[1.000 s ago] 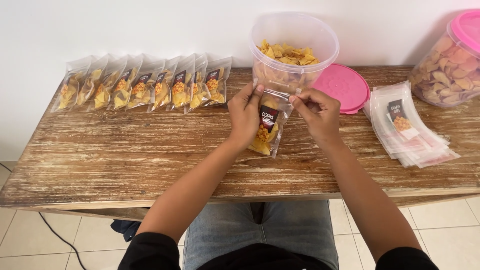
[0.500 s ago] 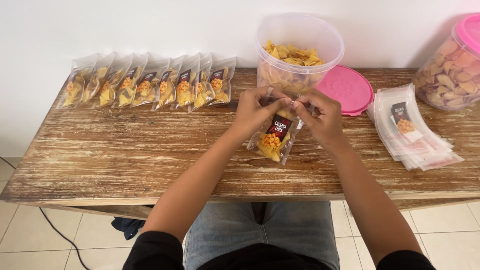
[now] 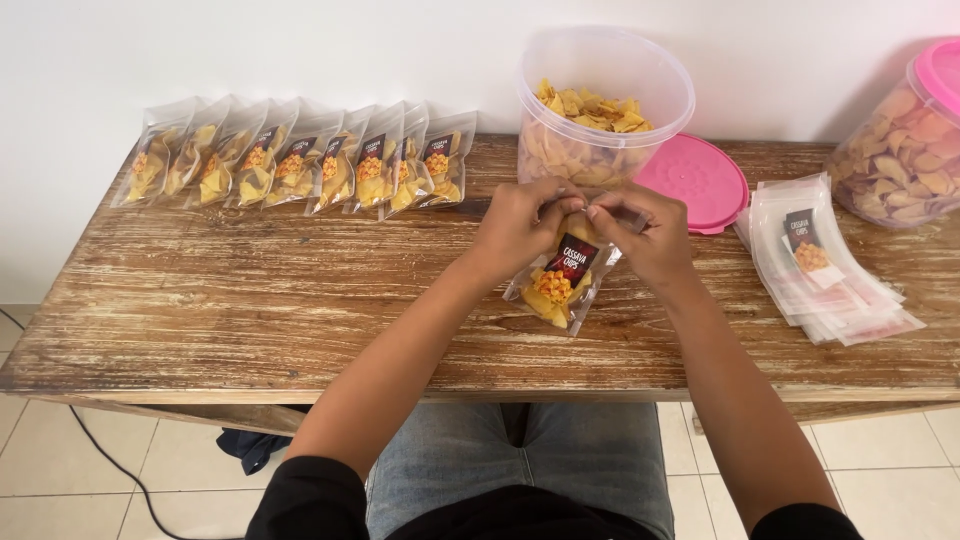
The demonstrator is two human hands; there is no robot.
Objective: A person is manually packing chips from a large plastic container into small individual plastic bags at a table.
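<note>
Both my hands pinch the top edge of a small clear pouch (image 3: 562,285) filled with yellow chips and bearing a dark label. My left hand (image 3: 522,222) grips the pouch's top left, and my right hand (image 3: 640,228) grips its top right. The pouch hangs tilted just above the wooden table (image 3: 300,310), in front of an open clear tub (image 3: 603,105) of yellow chips.
A row of several filled pouches (image 3: 300,165) lies at the table's back left. A pink lid (image 3: 692,180) rests right of the tub. A stack of flat unfilled pouches (image 3: 825,265) sits at the right, with a pink-lidded chip tub (image 3: 905,150) behind it.
My hands drew closer together along the pouch's top edge, and the pouch dropped slightly lower and tilted more. The camera view shifted a little.
</note>
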